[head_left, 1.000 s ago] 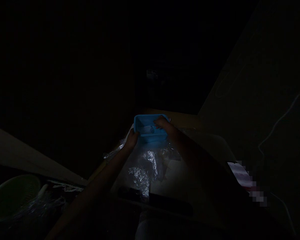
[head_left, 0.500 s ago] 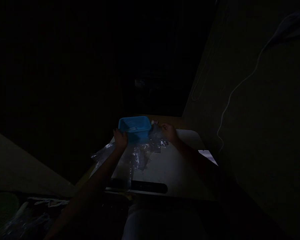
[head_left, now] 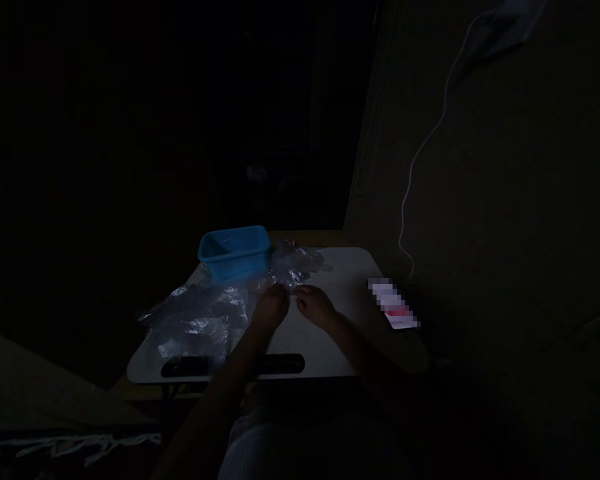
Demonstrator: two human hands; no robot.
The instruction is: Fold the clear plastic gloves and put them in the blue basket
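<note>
Both hands are close together over the white tabletop (head_left: 325, 347), in very dim light. My left hand (head_left: 271, 308) has its fingers curled in, at the right edge of a spread of crinkled clear plastic bags (head_left: 195, 327). Beside it, my right hand (head_left: 314, 307) is closed in a pinch, with a small pale bit at the fingertips. What either hand holds is too dark to make out. Just beyond the fingers lies another crumpled clear plastic bag (head_left: 297, 263). A blue plastic basket (head_left: 237, 267) stands at the back left, apart from both hands.
A lit phone (head_left: 394, 307) lies to the right of the table. Along the right wall hangs a white cable (head_left: 405, 193). The table has a dark handle slot (head_left: 285, 364) near its front edge. Deep shadow hides the surroundings.
My left hand has let go of the blue basket, which now stands further left. Both hands have come together nearer to me. The view has shifted too.
</note>
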